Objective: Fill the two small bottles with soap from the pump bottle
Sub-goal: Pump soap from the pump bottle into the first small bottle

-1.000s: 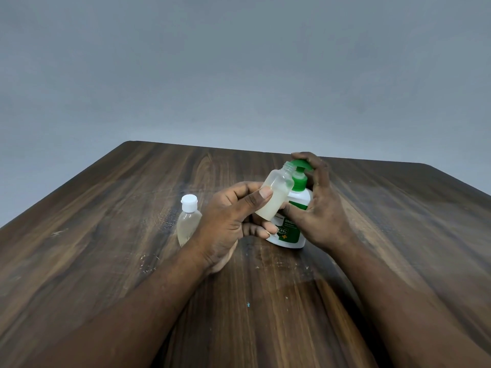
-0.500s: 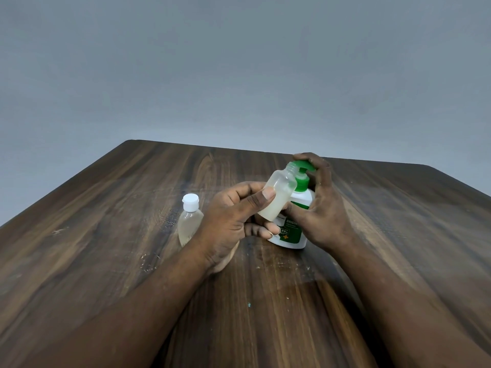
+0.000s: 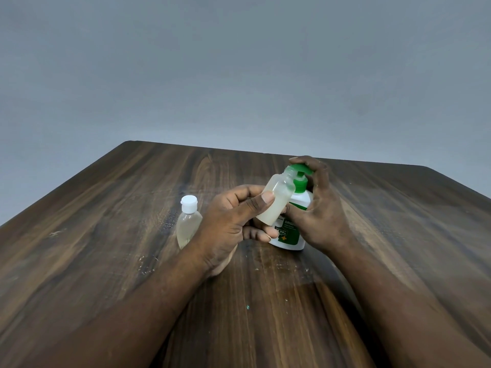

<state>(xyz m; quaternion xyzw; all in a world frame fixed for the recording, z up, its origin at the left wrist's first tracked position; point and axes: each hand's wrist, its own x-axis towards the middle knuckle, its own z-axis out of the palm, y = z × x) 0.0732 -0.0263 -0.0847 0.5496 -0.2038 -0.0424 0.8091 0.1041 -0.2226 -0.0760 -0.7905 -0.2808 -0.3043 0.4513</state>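
The open small bottle (image 3: 276,201) sits tilted just above the counter (image 3: 106,235), mouth tucked under the spout of the pump bottle (image 3: 292,232), pale soap (image 3: 268,216) pooled in its lower half. It's barely budged in the last second, and the level looks about the same. Left hand (image 3: 228,224) fingers pinch the small bottle, right hand (image 3: 318,213) fingers curl over the green pump head (image 3: 301,170) – so I'd guess more pumps are needed. The capped bottle (image 3: 189,224) beside the left wrist looks filled already
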